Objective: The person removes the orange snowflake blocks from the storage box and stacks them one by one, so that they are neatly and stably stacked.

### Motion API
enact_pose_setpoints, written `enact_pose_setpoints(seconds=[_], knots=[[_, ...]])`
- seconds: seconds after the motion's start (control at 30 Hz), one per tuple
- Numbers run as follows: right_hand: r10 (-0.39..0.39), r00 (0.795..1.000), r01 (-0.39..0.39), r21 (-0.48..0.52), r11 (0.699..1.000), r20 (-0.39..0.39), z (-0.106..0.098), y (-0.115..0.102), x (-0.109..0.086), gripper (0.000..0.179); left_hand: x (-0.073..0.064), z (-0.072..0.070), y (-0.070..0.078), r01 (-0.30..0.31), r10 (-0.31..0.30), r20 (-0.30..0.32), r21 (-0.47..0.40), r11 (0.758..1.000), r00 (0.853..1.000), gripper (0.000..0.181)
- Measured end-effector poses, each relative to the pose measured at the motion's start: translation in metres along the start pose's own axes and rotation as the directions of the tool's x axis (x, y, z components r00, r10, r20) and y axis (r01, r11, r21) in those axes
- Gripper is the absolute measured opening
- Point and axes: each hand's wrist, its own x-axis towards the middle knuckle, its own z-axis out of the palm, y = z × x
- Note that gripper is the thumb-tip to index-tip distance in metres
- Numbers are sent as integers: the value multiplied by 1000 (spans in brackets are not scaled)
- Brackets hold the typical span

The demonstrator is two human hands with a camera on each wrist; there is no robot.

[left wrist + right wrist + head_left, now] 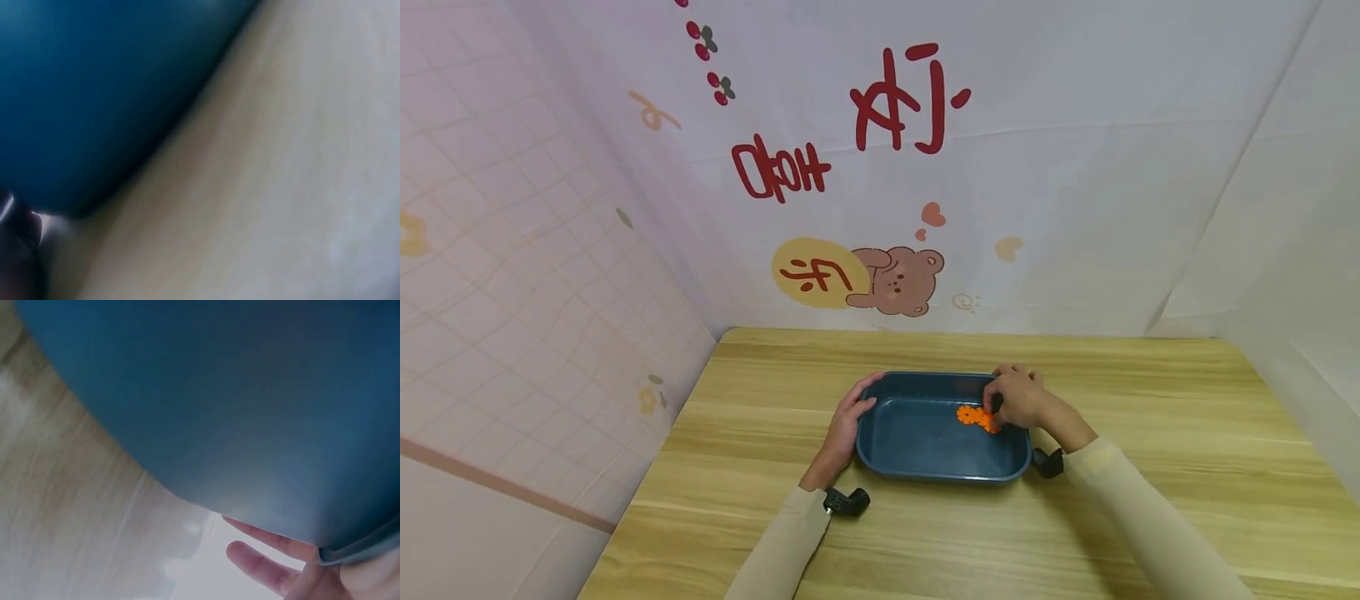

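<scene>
A dark blue tray (917, 479) with rounded corners and raised walls lies on the table; its outer wall (187, 412) fills much of the right wrist view. My left hand (844, 429) holds its left side, the thumb over the rim. Inside the tray, near the right end, are orange notched discs (976, 417) that look joined together. From over the right rim, my right hand (1021, 400) reaches in and pinches the discs, partly covering them. Other fingers (256, 562) of that hand extend outside the wall in the right wrist view.
The wooden table (760, 417) extends around the tray. Behind it stands a white wall covering (1060, 192) with red lettering and a printed bear (902, 283). A gridded covering (535, 250) hangs on the left. Black wrist devices (848, 502) sit at both cuffs.
</scene>
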Motion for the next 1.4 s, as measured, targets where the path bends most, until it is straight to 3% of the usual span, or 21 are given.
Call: enact_pose_setpoints(seconds=[0.3,0.57,0.63,0.9,1.1,1.4], knots=[[24,999,-23,-50,998,23,1,-1,0,20,0,-1,0,22,-22,19,-16,1000,1000,43],[9,1000,-9,-30,1000,20,1,0,1,19,-8,4,27,23,-23,28,-4,1000,999,42],[8,1000,-8,-16,1000,15,2,2,0,19,-8,4,28,29,-29,35,3,1000,999,42],[13,1000,-12,-48,999,18,2,2,1,25,0,-1,3,25,-24,24,-24,999,999,43],[20,1000,-19,-75,997,18,1,-2,2,24,0,-2,-2,-1,1,-2,-18,1000,1000,43],[-25,999,23,65,998,21,1,6,0,17,0,0,-1,0,0,5,-19,1000,1000,42]])
